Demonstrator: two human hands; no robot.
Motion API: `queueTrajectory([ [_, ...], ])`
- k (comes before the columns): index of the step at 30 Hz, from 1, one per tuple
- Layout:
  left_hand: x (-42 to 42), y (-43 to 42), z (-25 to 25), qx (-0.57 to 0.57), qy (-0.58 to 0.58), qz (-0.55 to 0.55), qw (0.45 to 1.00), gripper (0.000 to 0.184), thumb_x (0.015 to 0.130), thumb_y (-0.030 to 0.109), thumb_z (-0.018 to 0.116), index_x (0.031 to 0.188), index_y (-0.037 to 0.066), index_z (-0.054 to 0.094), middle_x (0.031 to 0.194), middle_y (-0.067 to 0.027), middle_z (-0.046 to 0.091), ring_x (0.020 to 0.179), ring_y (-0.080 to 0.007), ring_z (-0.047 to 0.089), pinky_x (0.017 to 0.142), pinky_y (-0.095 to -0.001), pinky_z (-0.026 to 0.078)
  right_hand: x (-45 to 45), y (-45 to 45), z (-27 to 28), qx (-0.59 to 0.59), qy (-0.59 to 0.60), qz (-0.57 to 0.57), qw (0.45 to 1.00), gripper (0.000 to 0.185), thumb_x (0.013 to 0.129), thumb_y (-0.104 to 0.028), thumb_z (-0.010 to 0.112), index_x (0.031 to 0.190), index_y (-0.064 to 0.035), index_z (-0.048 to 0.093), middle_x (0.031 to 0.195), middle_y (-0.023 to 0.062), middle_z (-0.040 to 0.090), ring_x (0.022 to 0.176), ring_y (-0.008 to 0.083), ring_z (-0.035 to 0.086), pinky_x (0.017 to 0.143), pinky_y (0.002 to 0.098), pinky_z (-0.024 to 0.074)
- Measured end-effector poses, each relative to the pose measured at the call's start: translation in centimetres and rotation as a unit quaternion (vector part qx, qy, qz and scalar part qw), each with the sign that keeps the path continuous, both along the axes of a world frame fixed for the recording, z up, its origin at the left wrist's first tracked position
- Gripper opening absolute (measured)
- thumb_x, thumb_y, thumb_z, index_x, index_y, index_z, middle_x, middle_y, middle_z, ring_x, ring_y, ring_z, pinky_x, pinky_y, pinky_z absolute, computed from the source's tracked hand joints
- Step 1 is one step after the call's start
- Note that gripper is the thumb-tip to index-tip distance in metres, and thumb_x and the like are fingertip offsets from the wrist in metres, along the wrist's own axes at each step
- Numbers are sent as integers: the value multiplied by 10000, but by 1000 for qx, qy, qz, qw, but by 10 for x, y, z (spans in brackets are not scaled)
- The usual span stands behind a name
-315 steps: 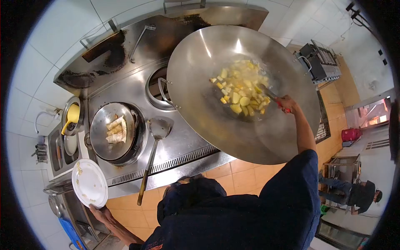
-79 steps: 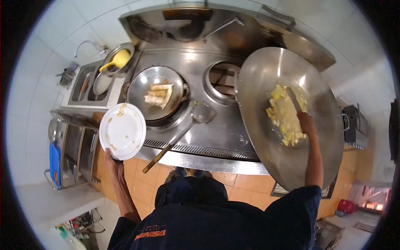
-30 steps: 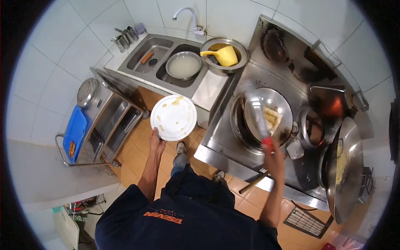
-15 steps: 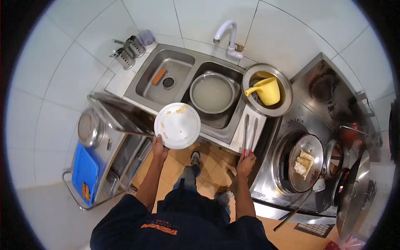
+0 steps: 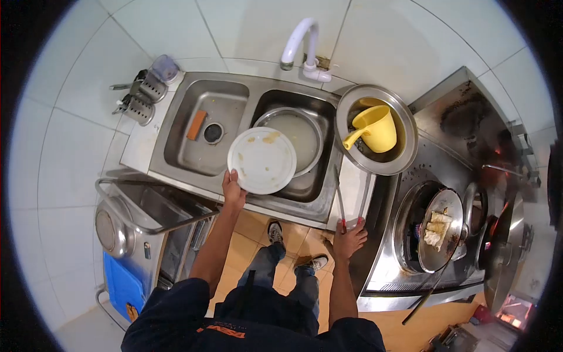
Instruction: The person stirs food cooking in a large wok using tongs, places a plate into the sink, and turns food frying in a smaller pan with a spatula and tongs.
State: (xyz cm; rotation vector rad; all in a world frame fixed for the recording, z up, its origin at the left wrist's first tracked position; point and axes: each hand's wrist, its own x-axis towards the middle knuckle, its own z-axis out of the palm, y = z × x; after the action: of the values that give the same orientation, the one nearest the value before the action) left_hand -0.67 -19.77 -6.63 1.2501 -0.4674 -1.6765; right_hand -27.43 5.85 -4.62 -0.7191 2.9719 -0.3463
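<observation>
The plate (image 5: 262, 161) is pinched at its near left rim by the left hand (image 5: 234, 193), above the front edge of the sink (image 5: 205, 183). Over the narrow counter strip (image 5: 355, 182), the tongs (image 5: 340, 196) are touched by the right hand (image 5: 349, 239); whether its fingers are closed cannot be told. A gap is left between plate and tongs.

One plate (image 5: 258, 178), one pair of tongs (image 5: 340, 196), one yellow scoop (image 5: 381, 127), one tap (image 5: 316, 73) and one orange block (image 5: 196, 125) show. There are two sink compartments (image 5: 180, 141), two metal bowls (image 5: 409, 130) at the sink (image 5: 254, 88), two utensil holders (image 5: 139, 110) and two shoes (image 5: 275, 231).
</observation>
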Motion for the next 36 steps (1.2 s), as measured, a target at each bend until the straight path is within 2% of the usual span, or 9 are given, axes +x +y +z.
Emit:
queueTrajectory([
  [9, -76, -51, -7, 48, -116, -34, 991, 309, 1011, 251, 418, 1278, 95, 434, 1173, -89, 569, 1002, -219, 610, 708, -401, 556, -5, -3, 18, -19, -23, -34, 999, 870, 850, -514, 602, 1451, -19, 213, 1284, 271, 351, 1168, 426, 361, 921, 589, 309],
  [13, -94, -62, -11, 84, -160, -50, 982, 355, 1008, 255, 423, 1314, 75, 405, 1184, -105, 562, 1020, -235, 604, 756, -422, 559, -5, 4, 40, -76, -19, -19, 997, 814, 879, -459, 589, 1455, -18, 219, 1315, 291, 328, 1188, 430, 335, 970, 595, 258],
  [16, -97, -69, -27, 87, -142, -76, 983, 477, 993, 261, 467, 1425, 118, 323, 1342, -120, 478, 1124, -275, 550, 872, -494, 507, -7, 17, 46, -112, -31, -4, 993, 764, 895, -381, 598, 1442, 10, 236, 1301, 310, 329, 1183, 440, 330, 987, 585, 255],
  [20, -102, -74, -35, 118, -288, -93, 946, 511, 977, 245, 505, 1421, 71, 323, 1311, -142, 493, 1083, -283, 575, 785, -463, 566, -1, 36, 60, -173, -73, 7, 982, 732, 902, -311, 611, 1425, 44, 242, 1286, 325, 333, 1170, 442, 344, 998, 542, 286],
  [25, -106, -78, -37, 15, -391, -135, 910, 336, 929, 117, 563, 1169, -115, 528, 927, -242, 655, 600, -286, 673, 481, -367, 611, 0, 55, 92, -187, -143, -10, 972, 652, 929, -268, 580, 1420, 22, 265, 1312, 296, 334, 1240, 441, 330, 1029, 500, 321],
  [27, -91, -87, -55, -23, -396, -201, 896, 202, 875, 43, 581, 993, -119, 558, 885, -220, 647, 645, -284, 675, 509, -384, 608, -2, 69, 104, -191, -167, -25, 967, 625, 927, -238, 580, 1419, 4, 280, 1330, 278, 337, 1241, 437, 355, 1026, 489, 335],
  [28, -87, -87, -68, -15, -317, -148, 937, 161, 859, 31, 573, 925, -114, 554, 868, -213, 647, 639, -280, 672, 490, -390, 599, -3, 79, 102, -204, -94, 3, 975, 605, 904, -211, 614, 1391, 14, 334, 1184, 198, 452, 1067, 322, 450, 936, 427, 387],
  [31, -91, -76, -35, -55, -455, -259, 850, 192, 888, 78, 548, 949, -102, 573, 823, -197, 658, 598, -258, 677, 435, -353, 555, -10, 110, 127, -203, -58, 23, 977, 551, 900, -181, 609, 1361, 20, 384, 1113, 197, 492, 1022, 299, 476, 880, 400, 412],
  [36, -83, -35, -2, -144, -350, -203, 903, 325, 927, 83, 516, 1210, -68, 463, 1002, -175, 605, 631, -240, 675, 448, -304, 526, -38, 189, 175, -232, 22, -45, 971, 464, 863, -83, 628, 1277, 36, 456, 1034, 191, 525, 916, 300, 529, 810, 388, 445],
])
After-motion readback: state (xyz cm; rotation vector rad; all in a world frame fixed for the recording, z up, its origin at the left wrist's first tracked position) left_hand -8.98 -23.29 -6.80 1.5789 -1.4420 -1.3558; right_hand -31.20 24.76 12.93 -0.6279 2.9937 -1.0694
